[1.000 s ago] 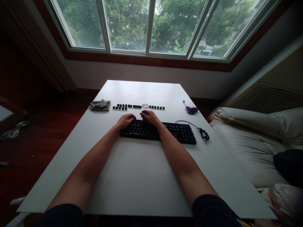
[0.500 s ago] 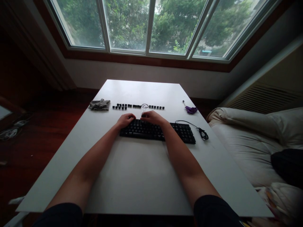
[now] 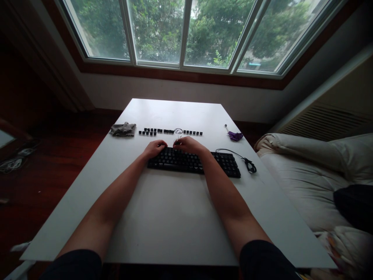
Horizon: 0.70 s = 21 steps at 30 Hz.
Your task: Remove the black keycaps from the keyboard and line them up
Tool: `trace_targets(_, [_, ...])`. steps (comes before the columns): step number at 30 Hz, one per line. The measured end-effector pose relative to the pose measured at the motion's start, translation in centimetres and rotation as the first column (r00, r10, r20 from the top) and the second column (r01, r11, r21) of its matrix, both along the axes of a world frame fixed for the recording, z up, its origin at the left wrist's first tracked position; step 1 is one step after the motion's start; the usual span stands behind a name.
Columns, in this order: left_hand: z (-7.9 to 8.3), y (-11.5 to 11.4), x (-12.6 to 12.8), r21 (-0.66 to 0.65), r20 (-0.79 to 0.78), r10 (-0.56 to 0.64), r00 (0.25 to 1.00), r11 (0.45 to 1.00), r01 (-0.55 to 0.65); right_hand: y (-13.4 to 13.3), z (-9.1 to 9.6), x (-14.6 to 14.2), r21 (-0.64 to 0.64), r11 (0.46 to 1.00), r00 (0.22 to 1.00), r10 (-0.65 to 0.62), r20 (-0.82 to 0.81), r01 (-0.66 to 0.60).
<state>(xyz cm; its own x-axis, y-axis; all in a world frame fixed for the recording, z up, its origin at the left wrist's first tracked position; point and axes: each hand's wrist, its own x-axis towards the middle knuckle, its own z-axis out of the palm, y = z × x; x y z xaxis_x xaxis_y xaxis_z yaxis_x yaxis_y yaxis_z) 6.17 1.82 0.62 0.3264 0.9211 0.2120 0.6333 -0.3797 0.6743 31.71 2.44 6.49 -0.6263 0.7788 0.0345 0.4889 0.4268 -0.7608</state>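
Note:
A black keyboard (image 3: 175, 162) lies across the middle of the white table. At its back left edge, my left hand (image 3: 155, 148) is closed on it with the fingers curled. My right hand (image 3: 189, 145) is pinched over the keyboard's back row, close beside the left. Between its fingertips is a wire keycap puller (image 3: 178, 137), its thin wire ends pointing up and away; the rest is largely hidden by the fingers. Behind the hands, several loose black keycaps (image 3: 163, 131) stand in rows, with a small round clear-looking object (image 3: 178, 131) among them.
A crumpled grey cloth (image 3: 123, 129) lies at the table's left edge. Near the right edge are a purple cloth (image 3: 235, 136) with a thin light stick and the keyboard's bundled cable (image 3: 250, 166). A pale sofa (image 3: 303, 171) stands right of the white table (image 3: 175, 217).
The wire ends of the puller in my right hand have tilted a little to the right and lower. My left hand and the keyboard look the same.

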Motion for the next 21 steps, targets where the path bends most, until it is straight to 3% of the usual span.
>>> trace_targets(6, [0.11, -0.11, 0.09, -0.009, 0.007, 0.008, 1.000, 1.000, -0.008, 0.46, -0.46, 0.09, -0.191, 0.982, 0.967, -0.055, -0.250, 0.006])
trace_targets(9, [0.16, -0.22, 0.06, -0.009, 0.010, -0.003, 1.000, 1.000, 0.003, 0.69, -0.29, 0.09, -0.226, 0.972, 0.935, -0.131, -0.329, 0.056])
trace_targets(21, [0.29, -0.25, 0.16, -0.024, -0.007, 0.016, 1.000, 1.000, -0.016, 1.01, -1.00, 0.14, -0.070, 0.997, 0.993, -0.029, -0.116, 0.021])
